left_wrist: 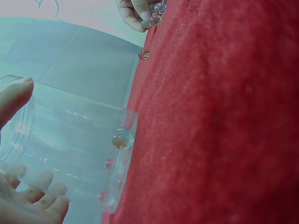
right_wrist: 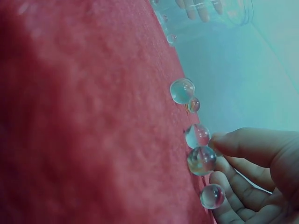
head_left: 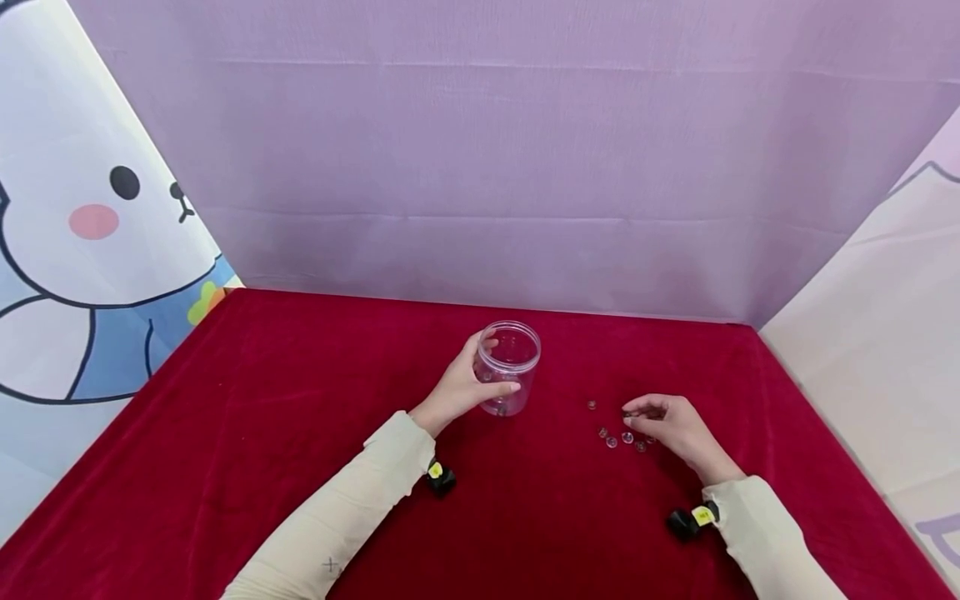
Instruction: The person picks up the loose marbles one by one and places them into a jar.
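A clear, lidless plastic jar (head_left: 525, 385) is near the middle of the red cloth, its mouth facing up. My left hand (head_left: 459, 382) grips it from the left, thumb on the near side and fingers around the far side. Through its wall, the left wrist view shows a few glass marbles (left_wrist: 123, 138) at the bottom. To the right, my right hand (head_left: 672, 427) pinches a marble (left_wrist: 146, 23) between thumb and fingertips, low over the cloth. Several loose marbles (head_left: 627, 437) lie close around that hand; in the right wrist view, one marble (right_wrist: 202, 160) partly covers the fingertips.
Red cloth (head_left: 540, 517) covers the table. A plain lilac curtain (head_left: 510, 167) hangs behind its back edge. Printed panels stand at both sides, the left one (head_left: 67, 167) showing a cartoon animal. Each wrist carries a small black camera (head_left: 441, 479).
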Action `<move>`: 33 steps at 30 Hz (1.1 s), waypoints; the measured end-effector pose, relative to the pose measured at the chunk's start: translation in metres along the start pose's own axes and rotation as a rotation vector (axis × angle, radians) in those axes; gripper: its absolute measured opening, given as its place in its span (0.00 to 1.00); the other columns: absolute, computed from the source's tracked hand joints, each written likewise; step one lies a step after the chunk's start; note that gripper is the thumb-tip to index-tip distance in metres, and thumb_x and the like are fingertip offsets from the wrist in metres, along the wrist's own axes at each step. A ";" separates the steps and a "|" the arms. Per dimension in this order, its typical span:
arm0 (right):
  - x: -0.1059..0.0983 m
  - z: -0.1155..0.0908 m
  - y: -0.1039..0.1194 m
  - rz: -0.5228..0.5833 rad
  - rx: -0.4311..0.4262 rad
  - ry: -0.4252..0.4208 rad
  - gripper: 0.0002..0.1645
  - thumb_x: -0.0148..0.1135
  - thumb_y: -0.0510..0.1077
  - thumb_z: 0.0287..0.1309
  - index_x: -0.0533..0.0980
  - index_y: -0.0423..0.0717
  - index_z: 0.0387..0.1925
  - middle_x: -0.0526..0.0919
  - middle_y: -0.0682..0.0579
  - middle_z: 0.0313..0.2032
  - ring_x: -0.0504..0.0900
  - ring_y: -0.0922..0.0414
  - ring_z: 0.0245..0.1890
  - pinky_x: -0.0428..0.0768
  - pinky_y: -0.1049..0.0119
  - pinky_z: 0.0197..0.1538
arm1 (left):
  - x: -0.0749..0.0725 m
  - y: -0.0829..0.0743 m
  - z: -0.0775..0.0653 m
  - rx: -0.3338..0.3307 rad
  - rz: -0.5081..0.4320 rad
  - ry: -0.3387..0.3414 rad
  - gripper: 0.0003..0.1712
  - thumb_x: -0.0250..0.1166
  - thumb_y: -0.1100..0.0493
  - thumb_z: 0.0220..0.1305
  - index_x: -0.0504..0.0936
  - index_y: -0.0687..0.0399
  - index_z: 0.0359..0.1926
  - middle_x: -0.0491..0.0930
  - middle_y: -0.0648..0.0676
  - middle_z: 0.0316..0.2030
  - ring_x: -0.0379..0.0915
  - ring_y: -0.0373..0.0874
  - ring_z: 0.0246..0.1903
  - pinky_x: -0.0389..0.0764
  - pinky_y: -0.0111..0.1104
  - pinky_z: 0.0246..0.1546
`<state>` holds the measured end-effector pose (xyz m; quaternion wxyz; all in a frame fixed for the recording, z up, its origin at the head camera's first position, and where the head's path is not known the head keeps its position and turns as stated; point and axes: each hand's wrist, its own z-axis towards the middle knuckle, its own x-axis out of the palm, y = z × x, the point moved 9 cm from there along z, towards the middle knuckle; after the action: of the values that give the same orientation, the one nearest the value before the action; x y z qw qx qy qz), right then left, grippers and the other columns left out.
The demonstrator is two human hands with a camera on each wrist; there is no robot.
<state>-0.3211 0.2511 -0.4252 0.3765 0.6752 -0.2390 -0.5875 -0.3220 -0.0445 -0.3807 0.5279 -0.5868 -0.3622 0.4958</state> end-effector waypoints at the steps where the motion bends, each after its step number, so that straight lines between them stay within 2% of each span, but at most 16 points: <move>1: 0.000 0.000 0.001 0.000 0.001 -0.001 0.14 0.66 0.40 0.55 0.80 0.36 0.43 0.84 0.44 0.35 0.77 0.60 0.27 0.76 0.69 0.29 | 0.000 0.000 0.000 0.000 0.000 0.001 0.52 0.73 0.60 0.50 0.51 0.49 0.71 0.61 0.58 0.66 0.57 0.56 0.65 0.65 0.50 0.61; 15: 0.002 0.007 0.015 -0.012 0.001 -0.002 0.16 0.67 0.41 0.54 0.80 0.37 0.43 0.84 0.46 0.34 0.76 0.60 0.28 0.76 0.68 0.27 | 0.002 -0.002 0.001 -0.003 -0.010 0.009 0.52 0.73 0.60 0.50 0.51 0.49 0.71 0.60 0.58 0.66 0.57 0.56 0.65 0.65 0.51 0.61; 24: 0.006 0.012 0.030 0.002 -0.044 -0.005 0.15 0.66 0.40 0.54 0.80 0.37 0.43 0.84 0.46 0.34 0.79 0.58 0.31 0.77 0.68 0.30 | 0.000 -0.003 0.001 -0.001 -0.007 0.004 0.53 0.73 0.59 0.50 0.51 0.48 0.71 0.61 0.57 0.66 0.57 0.55 0.65 0.65 0.51 0.61; 33: 0.010 0.016 0.045 0.028 -0.074 -0.021 0.15 0.66 0.39 0.54 0.80 0.35 0.43 0.84 0.44 0.36 0.79 0.59 0.30 0.78 0.68 0.31 | -0.001 -0.003 0.000 -0.001 -0.007 0.002 0.53 0.73 0.59 0.50 0.51 0.47 0.71 0.61 0.57 0.66 0.57 0.55 0.65 0.66 0.50 0.61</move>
<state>-0.3291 0.2126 -0.3967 0.4069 0.6510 -0.2304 -0.5979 -0.3221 -0.0454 -0.3779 0.5296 -0.5863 -0.3640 0.4932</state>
